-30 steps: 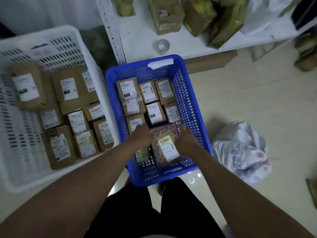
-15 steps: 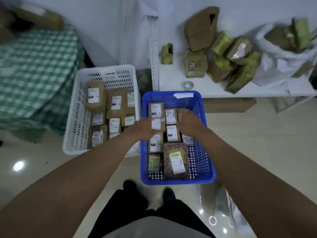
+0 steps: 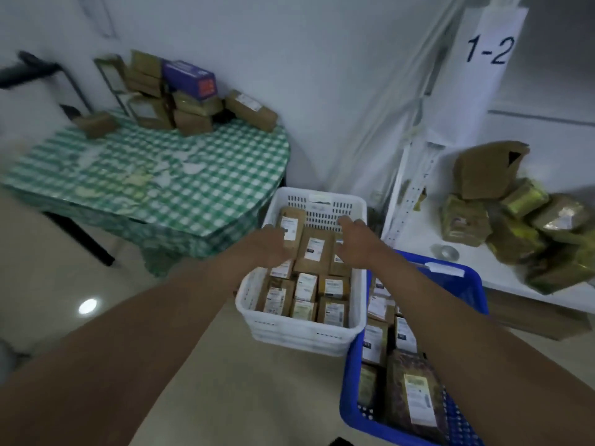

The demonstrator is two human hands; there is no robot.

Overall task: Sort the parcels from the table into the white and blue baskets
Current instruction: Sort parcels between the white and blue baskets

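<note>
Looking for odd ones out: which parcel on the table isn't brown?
The purple box, lying atop the stack at the back of the green checked table; every other parcel there is brown.

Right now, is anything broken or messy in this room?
Yes. The big brown parcel on the white shelf at right is torn open at its top corner. The green checked tablecloth has pale worn or peeling patches in its middle.

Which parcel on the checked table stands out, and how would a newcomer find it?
Look at the green checked table on the left, then the pile of parcels by the wall. On top lies a purple box; it is the only one not brown, with an orange patch on its end.
</note>
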